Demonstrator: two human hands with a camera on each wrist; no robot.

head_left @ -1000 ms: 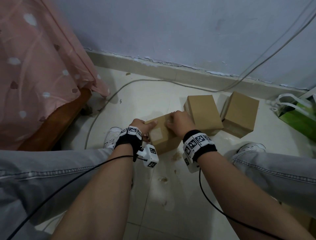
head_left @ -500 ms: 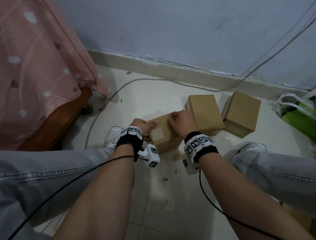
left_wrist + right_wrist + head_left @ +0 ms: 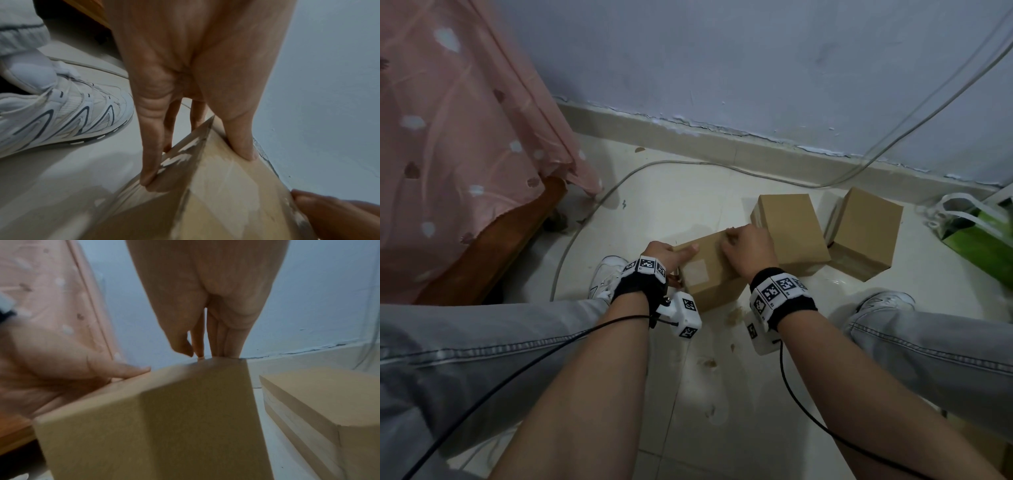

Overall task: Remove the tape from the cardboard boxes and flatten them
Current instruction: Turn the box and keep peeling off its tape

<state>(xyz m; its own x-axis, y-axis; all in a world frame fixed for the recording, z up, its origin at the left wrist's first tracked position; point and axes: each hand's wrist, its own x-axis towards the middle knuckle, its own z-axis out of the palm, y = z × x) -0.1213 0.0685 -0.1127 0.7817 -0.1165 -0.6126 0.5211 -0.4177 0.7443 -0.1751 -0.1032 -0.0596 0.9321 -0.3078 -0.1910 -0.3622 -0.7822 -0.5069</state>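
Note:
A small brown cardboard box (image 3: 709, 274) stands on the floor between my knees, with a pale label patch on its near face. My left hand (image 3: 671, 255) grips its left end: the thumb (image 3: 240, 142) lies on top and the fingers (image 3: 152, 154) run down the side, over clear tape (image 3: 180, 155) with torn white scraps. My right hand (image 3: 746, 245) sits on the box's top right, its fingertips (image 3: 222, 347) curled over the far edge. Two more closed boxes, one (image 3: 791, 233) just behind and one (image 3: 866, 229) to the right, stand on the floor.
A pink spotted bedcover (image 3: 465, 137) hangs over a wooden bed frame (image 3: 493, 260) on the left. A grey cable (image 3: 640, 171) loops across the tiles by the wall. A green bag (image 3: 983, 236) lies far right. My white shoes (image 3: 606, 274) flank the box.
Almost nothing: my right hand has crept slightly right along the box's top edge. The left hand keeps its hold and the box stays put.

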